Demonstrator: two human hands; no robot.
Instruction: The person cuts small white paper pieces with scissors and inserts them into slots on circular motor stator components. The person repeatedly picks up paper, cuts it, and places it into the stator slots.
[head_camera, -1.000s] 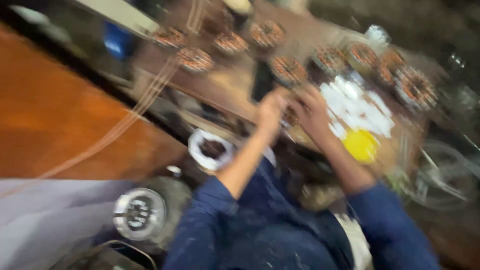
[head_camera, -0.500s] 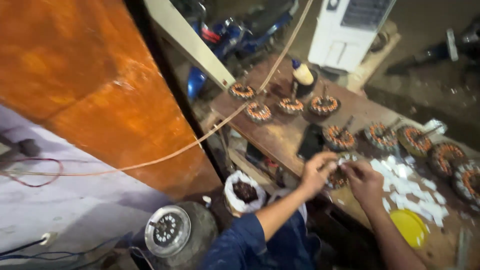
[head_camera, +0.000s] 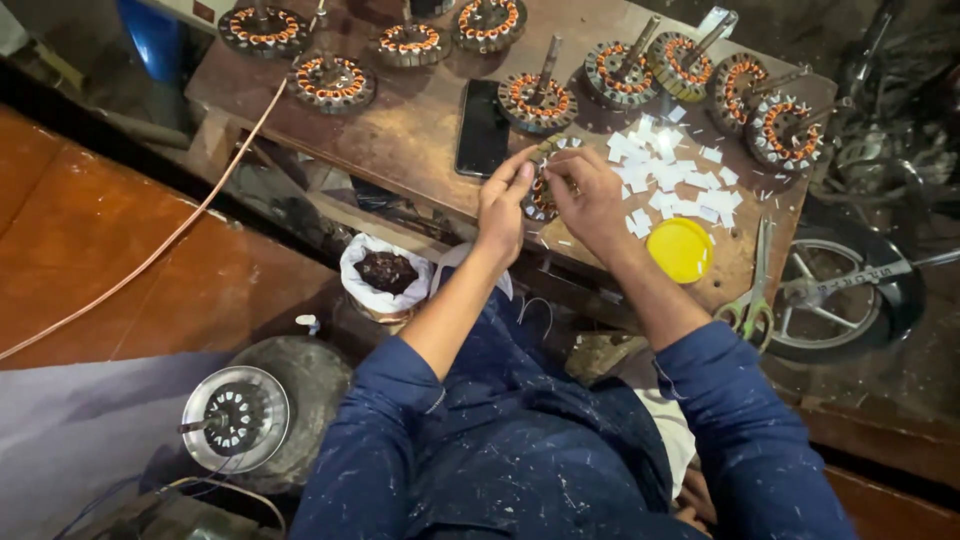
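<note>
My left hand (head_camera: 503, 200) and my right hand (head_camera: 590, 195) meet over a round motor stator (head_camera: 545, 190) with copper windings at the near edge of a wooden bench (head_camera: 420, 130). Both hands grip it, fingers pinched at its rim, and they hide most of it. Small white paper slips (head_camera: 675, 175) lie scattered just right of my right hand. A yellow lid (head_camera: 680, 249) sits near my right wrist. A black phone (head_camera: 482, 127) lies flat just beyond my left hand.
Several more wound stators (head_camera: 538, 100) stand along the bench's far side. Scissors (head_camera: 752, 300) lie at the right edge. A white bag of dark bits (head_camera: 385, 272) and a metal motor cover (head_camera: 235, 418) sit below left. A copper wire (head_camera: 150, 255) crosses the orange surface. A motorbike wheel (head_camera: 840, 290) stands at right.
The view has swung down and closer onto the bench. My hands stay together on the same stator at the bench's near edge.
</note>
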